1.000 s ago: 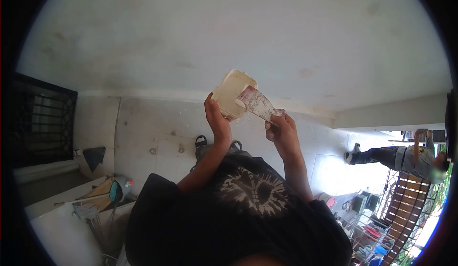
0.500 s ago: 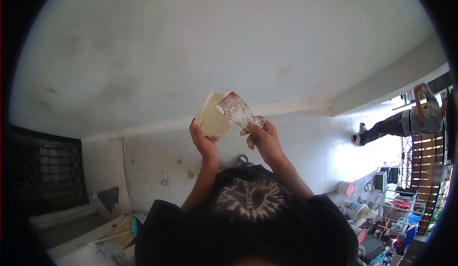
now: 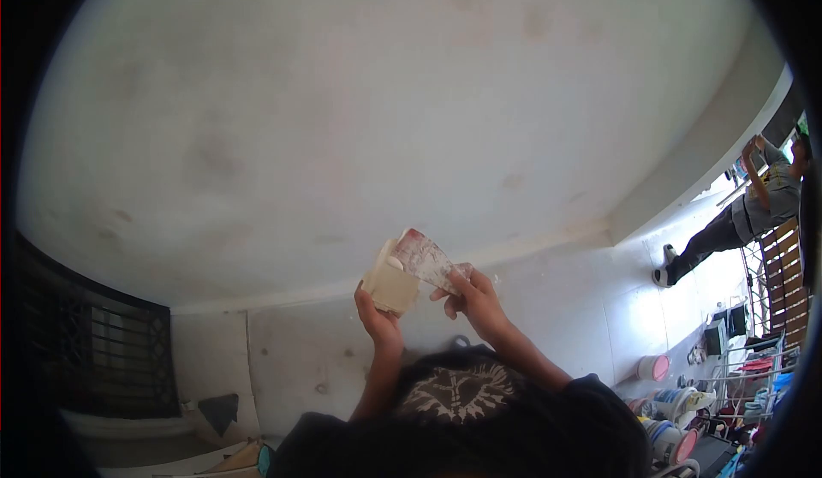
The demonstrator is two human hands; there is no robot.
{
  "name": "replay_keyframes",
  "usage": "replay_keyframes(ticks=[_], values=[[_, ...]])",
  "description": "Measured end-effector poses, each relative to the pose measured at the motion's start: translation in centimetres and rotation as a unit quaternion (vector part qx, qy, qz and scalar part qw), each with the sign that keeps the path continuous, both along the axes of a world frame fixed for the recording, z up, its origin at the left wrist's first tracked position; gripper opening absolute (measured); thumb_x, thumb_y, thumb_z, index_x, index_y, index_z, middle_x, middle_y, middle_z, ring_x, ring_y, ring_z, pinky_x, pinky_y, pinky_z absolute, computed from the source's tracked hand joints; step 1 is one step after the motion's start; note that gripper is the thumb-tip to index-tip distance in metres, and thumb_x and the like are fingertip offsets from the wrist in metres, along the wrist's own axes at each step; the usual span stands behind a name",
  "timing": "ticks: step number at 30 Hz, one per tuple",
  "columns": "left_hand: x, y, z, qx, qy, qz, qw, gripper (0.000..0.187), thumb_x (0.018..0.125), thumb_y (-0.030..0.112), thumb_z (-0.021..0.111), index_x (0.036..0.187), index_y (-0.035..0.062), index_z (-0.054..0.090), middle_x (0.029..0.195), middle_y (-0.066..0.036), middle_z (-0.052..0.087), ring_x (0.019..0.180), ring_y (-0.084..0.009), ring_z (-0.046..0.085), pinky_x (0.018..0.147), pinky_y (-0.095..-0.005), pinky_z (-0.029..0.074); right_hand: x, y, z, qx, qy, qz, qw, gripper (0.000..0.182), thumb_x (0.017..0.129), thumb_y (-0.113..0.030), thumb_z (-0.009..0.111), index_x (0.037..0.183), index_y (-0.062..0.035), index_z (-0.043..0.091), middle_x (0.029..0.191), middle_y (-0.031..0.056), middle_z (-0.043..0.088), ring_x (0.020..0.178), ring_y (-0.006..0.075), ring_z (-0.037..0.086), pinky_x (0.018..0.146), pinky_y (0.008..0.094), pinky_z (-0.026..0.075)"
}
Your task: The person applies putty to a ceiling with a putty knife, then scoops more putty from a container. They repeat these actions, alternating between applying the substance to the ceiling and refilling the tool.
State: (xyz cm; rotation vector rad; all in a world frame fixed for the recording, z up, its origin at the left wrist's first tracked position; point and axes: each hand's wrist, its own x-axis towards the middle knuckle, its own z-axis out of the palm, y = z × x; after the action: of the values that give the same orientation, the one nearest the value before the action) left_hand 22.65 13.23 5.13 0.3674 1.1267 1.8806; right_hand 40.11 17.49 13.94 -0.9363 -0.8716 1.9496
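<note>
In my left hand (image 3: 381,324) rests a pale, shallow container (image 3: 393,289), its fingers wrapped round the lower left edge. My right hand (image 3: 471,296) grips a flat scraper (image 3: 425,260), pinched at its lower right end. The scraper's face is smeared white and reddish, and its far end lies over the container's upper part. A small white lump (image 3: 395,263) shows by the scraper's left edge. Both hands are in front of my chest, before a large pale wall (image 3: 360,118) with darker patches.
Another person (image 3: 753,204) stands at the far right near a slatted wooden panel (image 3: 783,277). Buckets (image 3: 676,440) and a rack with mixed items (image 3: 753,375) are at the lower right. A dark barred window (image 3: 103,345) is at the left, with a dark triangular piece (image 3: 220,413) nearby.
The view has tilted up, so my hands, container and scraper appear lower in it. Both hands keep their holds, and the scraper stays over the container.
</note>
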Motion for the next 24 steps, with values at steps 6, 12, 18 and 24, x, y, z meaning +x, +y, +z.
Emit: replay_keyframes(ticks=[6, 12, 18, 24], values=[[-0.3, -0.3, -1.0, 0.009, -0.007, 0.019, 1.000, 0.055, 0.099, 0.048, 0.039, 0.136, 0.0072, 0.040, 0.134, -0.010, 0.049, 0.121, -0.0246, 0.051, 0.098, -0.0400, 0.042, 0.0, 0.1, 0.2, 0.001, -0.026, 0.003, 1.000, 0.029, 0.100, -0.023, 0.045, 0.107, 0.0047, 0.051, 0.086, 0.0152, 0.064, 0.057, 0.0137, 0.053, 0.052, 0.0261, 0.044], [-0.9, -0.7, -0.8, 0.015, -0.008, 0.021, 1.000, 0.055, 0.099, 0.049, 0.039, 0.135, 0.0073, 0.041, 0.132, -0.011, 0.051, 0.121, -0.0248, 0.051, 0.098, -0.0408, 0.043, -0.1, 0.2, -0.5, -0.003, 0.026, 0.018, 0.999, 0.020, 0.098, -0.016, 0.050, 0.109, 0.0004, 0.050, 0.090, 0.0150, 0.068, 0.056, 0.0133, 0.056, 0.052, 0.0268, 0.046], [-0.4, -0.4, -0.4, 0.024, -0.030, -0.004, 0.999, 0.058, 0.099, 0.052, 0.036, 0.136, 0.0079, 0.040, 0.133, -0.010, 0.051, 0.121, -0.0254, 0.051, 0.097, -0.0426, 0.044, 0.1, 0.6, 0.9, 0.018, 0.033, 0.031, 0.999, 0.028, 0.094, -0.018, 0.054, 0.111, 0.0033, 0.047, 0.092, 0.0165, 0.064, 0.059, 0.0158, 0.055, 0.053, 0.0273, 0.045], [0.0, -0.3, 0.7, 0.050, -0.092, -0.012, 0.994, 0.053, 0.100, 0.046, 0.038, 0.135, 0.0060, 0.039, 0.130, -0.011, 0.049, 0.120, -0.0252, 0.050, 0.098, -0.0408, 0.043, 0.0, -0.2, 1.7, 0.033, 0.018, 0.024, 0.999, 0.027, 0.095, -0.020, 0.054, 0.110, 0.0013, 0.049, 0.090, 0.0163, 0.064, 0.059, 0.0166, 0.056, 0.053, 0.0272, 0.046]])
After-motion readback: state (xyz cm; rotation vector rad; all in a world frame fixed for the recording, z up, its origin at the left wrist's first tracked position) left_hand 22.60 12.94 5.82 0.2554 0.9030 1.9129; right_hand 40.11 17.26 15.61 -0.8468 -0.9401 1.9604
